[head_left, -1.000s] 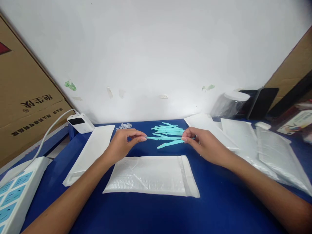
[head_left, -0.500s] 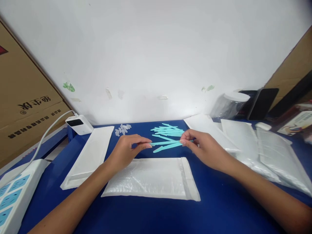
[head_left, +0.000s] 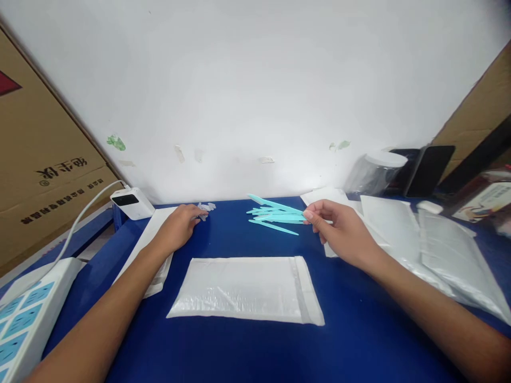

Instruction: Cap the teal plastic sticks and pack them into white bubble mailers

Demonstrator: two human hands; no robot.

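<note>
- Right hand (head_left: pixel 339 230) pinches the right ends of the teal sticks (head_left: pixel 275 214), which lie in a loose pile at the back centre of the table (head_left: pixel 239 346).
- Left hand (head_left: pixel 176 227) has its fingertips at the clear caps (head_left: pixel 205 206); I cannot tell whether it grips one.
- Sticks: thin, light, stiff, probably slick; I judge an end pinch best.
- Count: roughly ten sticks, though they are blurred. Mailers (head_left: pixel 243 287): one in front, one left, at least three right.

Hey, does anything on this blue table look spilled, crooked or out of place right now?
Nothing looks spilled or damaged. The teal sticks fan out unevenly from the right hand, crossing each other rather than lined up. A few small clear bits lie scattered by the left hand.
</note>
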